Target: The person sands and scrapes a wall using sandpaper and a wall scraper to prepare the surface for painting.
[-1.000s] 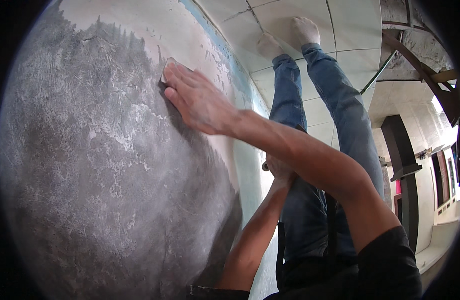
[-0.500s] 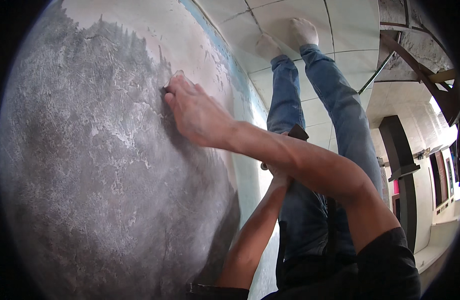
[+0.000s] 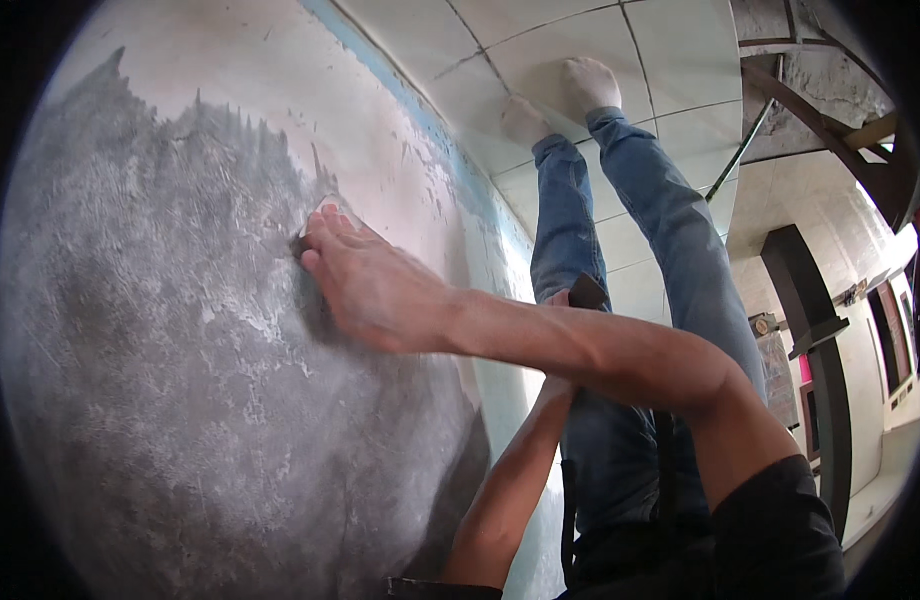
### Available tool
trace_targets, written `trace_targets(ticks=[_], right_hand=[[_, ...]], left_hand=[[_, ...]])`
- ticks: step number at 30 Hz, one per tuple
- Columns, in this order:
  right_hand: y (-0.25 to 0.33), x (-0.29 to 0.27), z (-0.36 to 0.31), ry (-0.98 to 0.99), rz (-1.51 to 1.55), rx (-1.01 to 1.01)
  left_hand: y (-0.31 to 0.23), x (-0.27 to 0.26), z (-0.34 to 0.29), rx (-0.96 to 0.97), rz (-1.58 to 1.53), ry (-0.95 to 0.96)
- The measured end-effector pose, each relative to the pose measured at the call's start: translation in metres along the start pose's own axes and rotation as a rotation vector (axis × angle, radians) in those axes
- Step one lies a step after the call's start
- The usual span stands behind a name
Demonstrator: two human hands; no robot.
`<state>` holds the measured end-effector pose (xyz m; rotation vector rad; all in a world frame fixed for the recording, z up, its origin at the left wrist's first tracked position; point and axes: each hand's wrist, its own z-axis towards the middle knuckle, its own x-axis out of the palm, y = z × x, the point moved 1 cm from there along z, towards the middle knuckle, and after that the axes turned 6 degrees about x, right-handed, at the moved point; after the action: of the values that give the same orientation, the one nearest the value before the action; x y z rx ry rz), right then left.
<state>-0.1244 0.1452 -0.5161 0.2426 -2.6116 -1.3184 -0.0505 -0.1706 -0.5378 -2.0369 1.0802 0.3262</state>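
My right hand (image 3: pixel 375 290) lies against the grey-plastered wall (image 3: pixel 180 330), fingers together over a thin flat piece (image 3: pixel 332 204). A pale edge of it shows past the fingertips, and a dark edge beside the thumb; its kind is not clear. The right forearm crosses over my left one. Mostly hidden behind that forearm, my left hand (image 3: pixel 558 298) is closed around what looks like a scraper, whose dark, flat end (image 3: pixel 588 292) sticks up over the jeans. The grey coat ends in a ragged upper edge against pale pinkish wall (image 3: pixel 270 60).
A flaking blue band (image 3: pixel 400 85) runs along the wall near the pale floor tiles (image 3: pixel 550 50). My legs in blue jeans (image 3: pixel 660 200) stretch across those tiles. On the right are a dark post (image 3: pixel 810 330), dark curved metal bars (image 3: pixel 815 120) and a thin rod (image 3: pixel 740 150).
My right hand has slid down and to the left along the wall with the flat piece under its fingers. The whole view has shifted slightly; my left hand stays behind the right forearm.
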Motion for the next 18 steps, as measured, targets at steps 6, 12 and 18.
trace_targets(ticks=[6,12,18], right_hand=[[0.001,-0.001,0.002,0.107,-0.004,0.031],[0.0,0.007,0.005,-0.031,-0.037,0.079],[-0.002,0.0,0.013,0.15,-0.051,0.227]], left_hand=[[-0.013,-0.034,0.025,0.067,0.015,-0.011],[-0.049,-0.045,0.041,0.095,0.021,0.009],[-0.053,-0.064,0.052,0.051,0.064,0.052]])
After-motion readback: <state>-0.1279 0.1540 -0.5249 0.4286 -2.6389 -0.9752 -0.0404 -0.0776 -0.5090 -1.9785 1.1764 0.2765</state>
